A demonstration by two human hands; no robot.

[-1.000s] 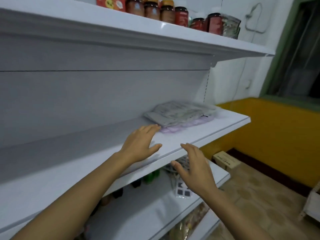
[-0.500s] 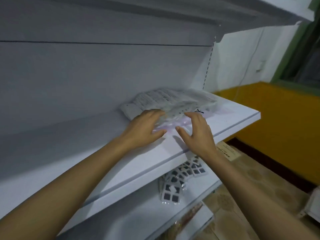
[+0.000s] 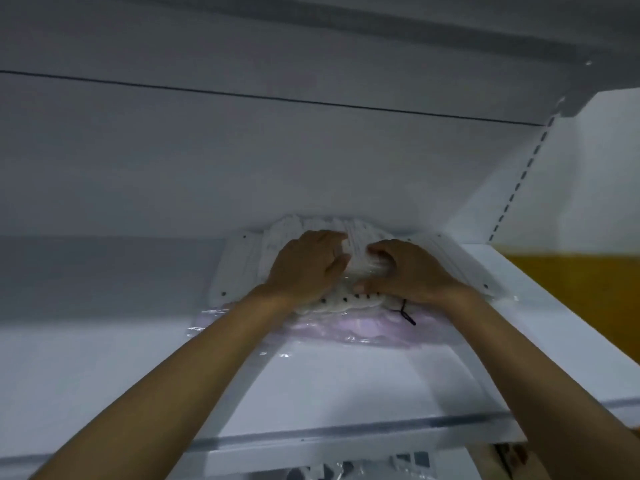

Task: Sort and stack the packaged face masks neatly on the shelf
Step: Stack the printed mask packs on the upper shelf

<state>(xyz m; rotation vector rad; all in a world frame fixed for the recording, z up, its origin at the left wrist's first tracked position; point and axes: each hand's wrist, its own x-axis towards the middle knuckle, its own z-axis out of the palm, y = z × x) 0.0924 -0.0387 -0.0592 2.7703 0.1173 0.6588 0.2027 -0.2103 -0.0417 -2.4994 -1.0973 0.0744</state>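
Now my left hand (image 3: 304,268) lies flat, pressing on the pile of white face masks in clear plastic packets (image 3: 242,268). My right hand (image 3: 410,271) curls its fingers round the top ones and grips them. The pile sits on a pale purple packet (image 3: 346,332), far back on the white metal shelf (image 3: 329,393), touching the grey wall panel (image 3: 311,161).
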